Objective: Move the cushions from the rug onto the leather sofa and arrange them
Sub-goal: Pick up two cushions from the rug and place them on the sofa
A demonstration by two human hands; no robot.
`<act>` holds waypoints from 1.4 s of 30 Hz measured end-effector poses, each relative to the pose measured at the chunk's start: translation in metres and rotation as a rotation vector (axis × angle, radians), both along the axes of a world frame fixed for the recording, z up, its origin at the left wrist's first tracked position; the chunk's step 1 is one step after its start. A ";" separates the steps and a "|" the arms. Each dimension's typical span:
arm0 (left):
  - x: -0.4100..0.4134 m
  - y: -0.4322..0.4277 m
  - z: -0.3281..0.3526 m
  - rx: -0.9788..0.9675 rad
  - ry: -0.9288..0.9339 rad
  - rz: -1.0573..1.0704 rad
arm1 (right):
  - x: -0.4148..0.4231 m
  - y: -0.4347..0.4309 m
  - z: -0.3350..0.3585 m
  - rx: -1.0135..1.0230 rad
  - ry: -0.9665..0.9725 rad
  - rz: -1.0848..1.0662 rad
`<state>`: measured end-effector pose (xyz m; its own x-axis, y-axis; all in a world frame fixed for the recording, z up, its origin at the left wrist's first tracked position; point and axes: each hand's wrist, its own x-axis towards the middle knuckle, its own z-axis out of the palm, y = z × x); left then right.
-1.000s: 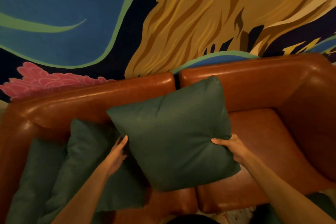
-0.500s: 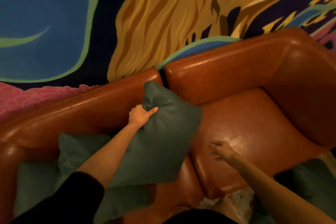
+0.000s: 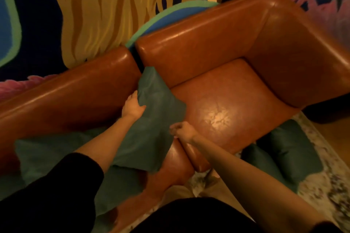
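A dark green cushion stands tilted on the brown leather sofa, leaning on the backrest near the gap between the two back sections. My left hand grips its upper left edge, thumb on the front. At the cushion's lower right edge, my right hand has its fingers curled and seems to pinch the fabric. Two more green cushions lie on the left seat, partly hidden by my left arm. Two green cushions lie on the pale patterned rug by the sofa's right front corner.
A colourful mural fills the wall behind the sofa. The sofa's right armrest bounds the bare right seat. My dark-clothed body fills the bottom of the view.
The cushion went from held in both hands to set against the backrest. My left hand moved to its upper edge; my right hand let go, then came back to its lower right edge.
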<state>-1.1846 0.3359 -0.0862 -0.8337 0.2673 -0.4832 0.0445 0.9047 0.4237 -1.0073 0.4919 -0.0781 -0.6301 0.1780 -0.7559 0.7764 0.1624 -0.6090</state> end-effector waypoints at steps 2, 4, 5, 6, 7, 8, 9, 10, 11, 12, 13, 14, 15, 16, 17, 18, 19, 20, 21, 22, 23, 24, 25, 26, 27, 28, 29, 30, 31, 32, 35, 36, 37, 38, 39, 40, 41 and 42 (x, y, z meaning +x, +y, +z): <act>0.018 -0.002 0.002 0.068 0.101 0.009 | -0.001 0.003 -0.001 -0.001 0.030 0.024; 0.045 -0.005 0.004 0.205 0.149 -0.016 | 0.002 0.006 0.002 0.012 0.051 0.026; 0.061 -0.005 0.007 0.299 0.102 0.008 | 0.004 0.008 0.003 0.015 0.069 0.024; 0.077 -0.003 0.012 0.388 0.010 0.037 | 0.006 0.011 0.005 0.012 0.091 0.033; 0.091 -0.002 0.017 0.452 -0.075 0.055 | 0.008 0.013 0.008 0.009 0.114 0.043; 0.103 0.000 0.020 0.494 -0.136 0.085 | 0.010 0.014 0.013 0.017 0.127 0.051; 0.113 0.001 0.019 0.506 -0.168 0.116 | 0.012 0.016 0.018 0.031 0.133 0.067; 0.122 0.001 0.019 0.527 -0.188 0.142 | 0.016 0.018 0.023 0.034 0.140 0.071; 0.130 0.001 0.021 0.539 -0.189 0.143 | 0.022 0.020 0.027 0.024 0.150 0.056; 0.137 0.002 0.023 0.551 -0.185 0.150 | 0.029 0.023 0.033 0.032 0.159 0.046; 0.143 0.002 0.024 0.551 -0.179 0.160 | 0.033 0.024 0.039 0.046 0.169 0.040; 0.152 0.007 0.027 0.544 -0.190 0.144 | 0.045 0.027 0.043 0.063 0.176 0.018; 0.159 0.011 0.030 0.541 -0.208 0.121 | 0.056 0.031 0.047 0.065 0.186 -0.008; 0.167 0.014 0.033 0.534 -0.219 0.092 | 0.067 0.032 0.048 0.067 0.193 -0.022; 0.176 0.019 0.035 0.537 -0.241 0.056 | 0.080 0.035 0.049 0.084 0.191 -0.026; 0.184 0.024 0.038 0.531 -0.261 0.023 | 0.094 0.037 0.049 0.102 0.179 -0.025; 0.195 0.033 0.042 0.530 -0.288 -0.012 | 0.110 0.042 0.049 0.118 0.164 -0.033; 0.204 0.040 0.045 0.522 -0.307 -0.039 | 0.125 0.045 0.051 0.125 0.154 -0.041; 0.216 0.051 0.049 0.515 -0.319 -0.076 | 0.142 0.050 0.056 0.148 0.152 -0.051; 0.226 0.060 0.053 0.502 -0.323 -0.114 | 0.156 0.054 0.056 0.165 0.153 -0.052; 0.240 0.073 0.056 0.492 -0.334 -0.166 | 0.177 0.061 0.055 0.173 0.149 -0.073; 0.251 0.083 0.057 0.483 -0.350 -0.207 | 0.194 0.065 0.054 0.173 0.146 -0.096; 0.261 0.092 0.059 0.473 -0.353 -0.247 | 0.209 0.069 0.055 0.163 0.144 -0.123; 0.279 0.106 0.060 0.451 -0.348 -0.298 | 0.234 0.077 0.054 0.161 0.150 -0.169; 0.293 0.116 0.059 0.432 -0.332 -0.339 | 0.253 0.083 0.052 0.156 0.151 -0.205; 0.312 0.127 0.057 0.418 -0.324 -0.372 | 0.277 0.091 0.051 0.150 0.154 -0.241; 0.329 0.138 0.057 0.407 -0.324 -0.399 | 0.297 0.097 0.052 0.143 0.162 -0.267; 0.353 0.152 0.058 0.400 -0.318 -0.420 | 0.323 0.105 0.051 0.139 0.170 -0.278; 0.370 0.162 0.059 0.385 -0.307 -0.445 | 0.342 0.110 0.050 0.124 0.187 -0.288; 0.389 0.174 0.059 0.378 -0.293 -0.470 | 0.363 0.117 0.049 0.102 0.195 -0.288; 0.452 0.204 0.058 0.362 -0.271 -0.525 | 0.429 0.143 0.044 0.088 0.251 -0.268; 0.476 0.214 0.058 0.364 -0.264 -0.522 | 0.454 0.156 0.043 0.097 0.259 -0.271; 0.501 0.224 0.058 0.372 -0.266 -0.506 | 0.480 0.169 0.042 0.110 0.263 -0.287; 0.521 0.231 0.058 0.383 -0.266 -0.483 | 0.501 0.181 0.043 0.123 0.270 -0.307; 0.543 0.242 0.060 0.397 -0.270 -0.462 | 0.524 0.195 0.044 0.140 0.277 -0.333; 0.558 0.248 0.062 0.398 -0.281 -0.440 | 0.541 0.204 0.045 0.142 0.277 -0.350; 0.573 0.255 0.063 0.400 -0.298 -0.420 | 0.558 0.215 0.045 0.130 0.271 -0.363; 0.588 0.265 0.065 0.406 -0.315 -0.393 | 0.574 0.228 0.045 0.119 0.265 -0.374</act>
<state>-0.5965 0.6012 -0.0208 -0.4715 0.7368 -0.4846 0.1576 0.6111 0.7757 -0.4330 0.7195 -0.0333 -0.6747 0.5054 -0.5379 0.6149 -0.0182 -0.7884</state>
